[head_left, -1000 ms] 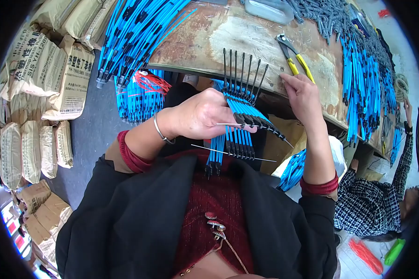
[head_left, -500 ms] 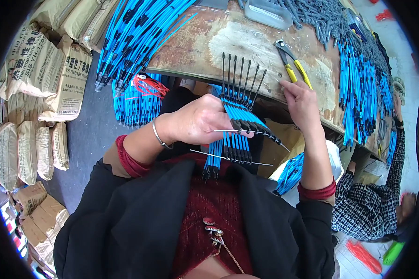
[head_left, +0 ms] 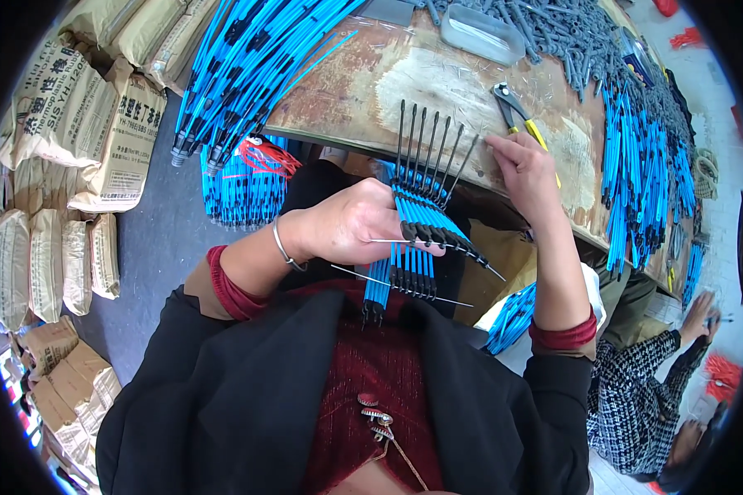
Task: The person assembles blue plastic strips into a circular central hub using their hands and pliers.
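My left hand (head_left: 357,221) is closed around a row of blue tubes (head_left: 425,213) with black joints, held in front of my chest. Thin metal rods run crosswise through the black ends, and several slim black stems (head_left: 423,136) fan upward from the row. The tubes' lower part (head_left: 377,285) hangs below the hand. My right hand (head_left: 527,169) is raised beside the stems at the table's front edge, thumb and fingertips pinched together; whatever is between them is too small to make out. Just behind it lie pliers (head_left: 510,101) with yellow handles, partly covered by the hand.
The worn wooden table (head_left: 338,103) carries blue tubes (head_left: 243,74) at left, more tubes (head_left: 636,165) at right, grey plastic parts (head_left: 545,37) and a clear tray (head_left: 481,35). Paper sacks (head_left: 111,140) are stacked at left. A co-worker's patterned sleeve (head_left: 636,379) shows at right.
My right hand has moved slightly left and now covers more of the pliers. The row in my left hand has tilted a little. The co-worker's hands have come lower, away from the table.
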Motion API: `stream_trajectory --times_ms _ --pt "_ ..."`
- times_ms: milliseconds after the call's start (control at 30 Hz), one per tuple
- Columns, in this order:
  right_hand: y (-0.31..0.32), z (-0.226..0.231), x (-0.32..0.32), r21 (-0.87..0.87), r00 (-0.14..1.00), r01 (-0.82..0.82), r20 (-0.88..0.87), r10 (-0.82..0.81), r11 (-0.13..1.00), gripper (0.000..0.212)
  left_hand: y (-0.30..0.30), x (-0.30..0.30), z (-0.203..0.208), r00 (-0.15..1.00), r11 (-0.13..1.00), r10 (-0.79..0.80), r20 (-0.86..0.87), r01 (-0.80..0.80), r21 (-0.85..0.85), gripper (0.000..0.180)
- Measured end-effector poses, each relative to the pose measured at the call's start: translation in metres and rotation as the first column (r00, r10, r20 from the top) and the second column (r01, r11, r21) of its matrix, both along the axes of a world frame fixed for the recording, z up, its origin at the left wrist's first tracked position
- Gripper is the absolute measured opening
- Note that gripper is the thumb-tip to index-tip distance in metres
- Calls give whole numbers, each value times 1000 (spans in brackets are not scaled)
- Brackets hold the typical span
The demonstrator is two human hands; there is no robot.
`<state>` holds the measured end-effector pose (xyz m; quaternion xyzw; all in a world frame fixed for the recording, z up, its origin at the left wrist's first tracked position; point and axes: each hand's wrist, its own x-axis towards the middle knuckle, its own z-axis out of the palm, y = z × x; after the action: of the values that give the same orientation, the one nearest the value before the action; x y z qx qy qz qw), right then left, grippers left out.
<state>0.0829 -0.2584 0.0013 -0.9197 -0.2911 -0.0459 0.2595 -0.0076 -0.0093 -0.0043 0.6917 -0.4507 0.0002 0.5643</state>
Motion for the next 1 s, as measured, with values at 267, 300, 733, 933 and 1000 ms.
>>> stream_trajectory --times_ms 267,300,733,933,1000 --pt "10 -5 10 -30 999 -43 -2 43 999 17 0 -2 -4 1000 1000 27 8 -27 -8 23" --pt "11 -5 12 -31 999 -44 -2 44 999 17 0 -2 -5 999 999 36 17 -36 -19 23" --pt "26 -4 31 -14 986 -163 21 163 987 15 8 0 -10 998 998 54 -40 -53 17 36" --pt "26 -4 42 -1 975 -220 21 220 975 11 8 -5 -7 885 961 -117 -450 -13 -276 42" --pt "28 -5 44 -1 973 -227 27 227 974 11 9 -6 -6 845 950 -143 -516 -29 -311 44"
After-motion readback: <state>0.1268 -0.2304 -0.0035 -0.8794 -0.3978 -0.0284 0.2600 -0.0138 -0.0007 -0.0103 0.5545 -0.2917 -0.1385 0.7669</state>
